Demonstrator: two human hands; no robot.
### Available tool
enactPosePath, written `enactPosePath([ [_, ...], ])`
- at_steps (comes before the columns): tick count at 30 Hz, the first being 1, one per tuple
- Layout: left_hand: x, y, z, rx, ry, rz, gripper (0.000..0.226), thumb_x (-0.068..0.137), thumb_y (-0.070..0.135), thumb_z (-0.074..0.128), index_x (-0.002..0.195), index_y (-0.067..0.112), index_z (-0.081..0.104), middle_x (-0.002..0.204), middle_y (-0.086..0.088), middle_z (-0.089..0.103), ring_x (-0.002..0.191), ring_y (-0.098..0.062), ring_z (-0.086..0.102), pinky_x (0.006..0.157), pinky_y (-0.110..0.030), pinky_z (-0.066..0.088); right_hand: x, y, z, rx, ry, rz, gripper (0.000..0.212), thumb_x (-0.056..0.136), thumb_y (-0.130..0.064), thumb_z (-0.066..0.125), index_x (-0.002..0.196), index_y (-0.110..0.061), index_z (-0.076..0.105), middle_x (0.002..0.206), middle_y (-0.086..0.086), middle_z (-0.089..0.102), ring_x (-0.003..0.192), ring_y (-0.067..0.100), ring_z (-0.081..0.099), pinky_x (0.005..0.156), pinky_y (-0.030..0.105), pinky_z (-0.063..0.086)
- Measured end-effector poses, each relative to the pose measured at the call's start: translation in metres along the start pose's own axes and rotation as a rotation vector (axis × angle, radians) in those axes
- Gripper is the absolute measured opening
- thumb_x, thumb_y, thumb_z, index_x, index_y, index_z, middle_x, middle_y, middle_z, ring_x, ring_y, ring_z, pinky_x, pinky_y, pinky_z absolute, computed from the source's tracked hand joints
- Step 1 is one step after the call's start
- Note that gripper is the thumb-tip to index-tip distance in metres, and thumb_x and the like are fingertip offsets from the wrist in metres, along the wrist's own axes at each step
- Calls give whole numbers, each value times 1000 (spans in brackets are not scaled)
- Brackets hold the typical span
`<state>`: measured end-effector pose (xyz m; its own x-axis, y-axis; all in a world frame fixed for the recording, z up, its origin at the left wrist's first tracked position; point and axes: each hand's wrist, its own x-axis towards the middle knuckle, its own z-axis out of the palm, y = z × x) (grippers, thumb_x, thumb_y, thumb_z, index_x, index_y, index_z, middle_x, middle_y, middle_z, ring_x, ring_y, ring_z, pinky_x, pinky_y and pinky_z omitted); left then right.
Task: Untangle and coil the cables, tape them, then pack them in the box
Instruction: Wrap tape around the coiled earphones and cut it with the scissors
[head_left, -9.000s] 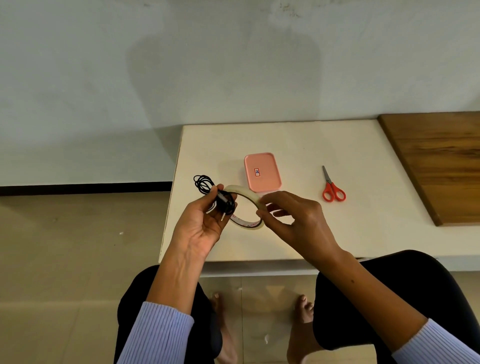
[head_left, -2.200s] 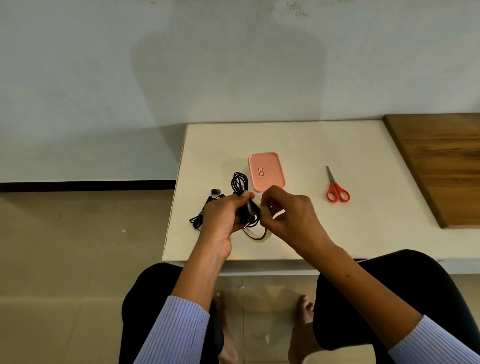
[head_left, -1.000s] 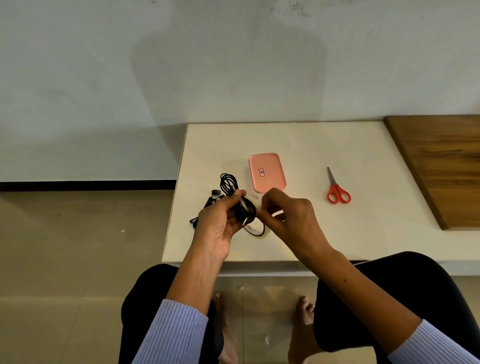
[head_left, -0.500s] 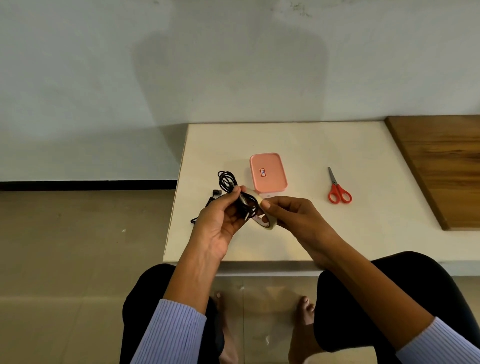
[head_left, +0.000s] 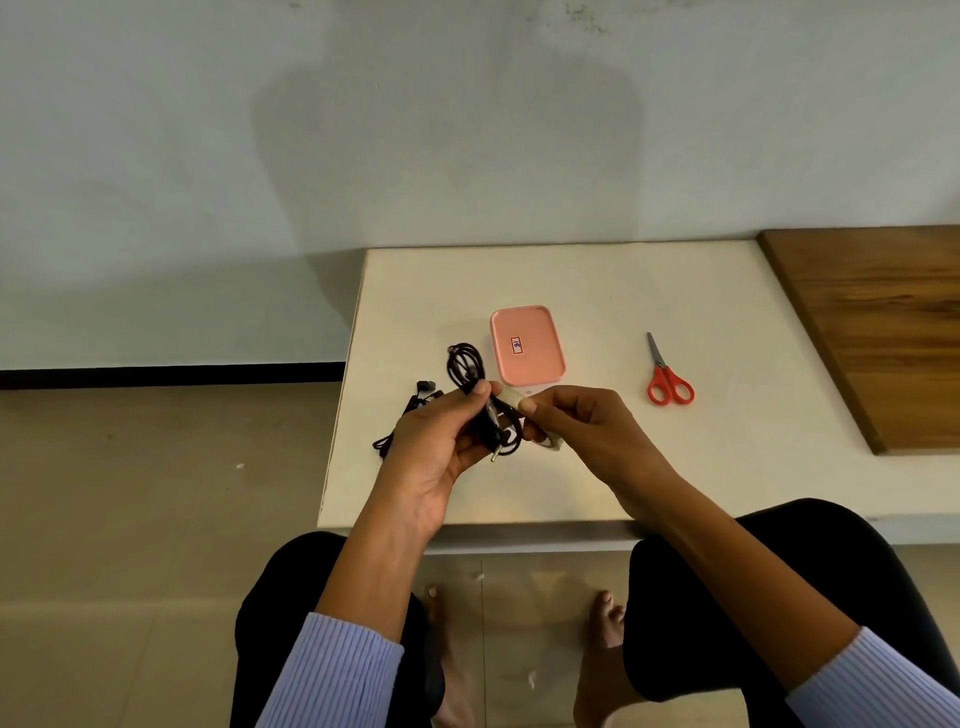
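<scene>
My left hand (head_left: 436, 447) pinches a coiled black cable (head_left: 465, 364) above the white table (head_left: 727, 467); its loops rise above my thumb and a metal jack plug points down below my fingers. My right hand (head_left: 576, 431) holds a beige roll of tape (head_left: 550, 441), with a strip of tape drawn across to the coil at my left thumb. A second black cable with earbuds (head_left: 423, 389) lies on the table behind my left hand, partly hidden. The pink box (head_left: 525, 345) sits shut just beyond both hands.
Red-handled scissors (head_left: 667, 382) lie on the table to the right of the box. A brown wooden board (head_left: 883, 322) covers the table's right end. The table's left edge runs close to my left hand, with tiled floor (head_left: 156, 493) beyond it.
My right hand has drawn the tape end up to the coil at my left thumb. Earlier the left hand turned the coil, and both hands sat lower over the roll.
</scene>
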<state>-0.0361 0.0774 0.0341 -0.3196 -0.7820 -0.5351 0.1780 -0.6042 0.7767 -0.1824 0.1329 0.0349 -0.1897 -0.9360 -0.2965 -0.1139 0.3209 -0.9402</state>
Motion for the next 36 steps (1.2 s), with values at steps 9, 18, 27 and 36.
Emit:
enactPosePath([
  [9, 7, 1, -1, -223, 16, -71, 10, 85, 13, 63, 87, 6, 69, 97, -13, 70, 100, -28, 64, 88, -36, 54, 0, -3, -15, 64, -201, 1, 17, 85, -23, 63, 96, -16, 73, 85, -3, 73, 83, 7, 63, 83, 22, 47],
  [18, 6, 5, -3, -309, 35, -96, 9, 87, 12, 62, 88, 6, 68, 81, -7, 70, 80, -19, 66, 69, -28, 59, -1, -1, -12, 76, -155, -12, 23, 86, -28, 62, 93, -9, 74, 88, 5, 74, 81, 13, 61, 87, 33, 47],
  [27, 5, 8, -6, -330, 3, -91, 12, 86, 12, 61, 93, 4, 67, 88, -11, 69, 79, -19, 67, 66, -27, 59, -2, -6, -12, 120, -169, 8, 26, 92, -3, 48, 91, -10, 73, 87, 2, 74, 86, 15, 65, 87, 27, 51],
  [36, -1, 0, 8, -63, -14, 47, 12, 87, 11, 61, 86, 6, 71, 75, -2, 74, 78, -16, 69, 78, -31, 57, 1, 1, 0, 89, 15, 52, 29, 91, -16, 50, 76, -12, 74, 68, 0, 68, 75, 15, 57, 97, 47, 44],
])
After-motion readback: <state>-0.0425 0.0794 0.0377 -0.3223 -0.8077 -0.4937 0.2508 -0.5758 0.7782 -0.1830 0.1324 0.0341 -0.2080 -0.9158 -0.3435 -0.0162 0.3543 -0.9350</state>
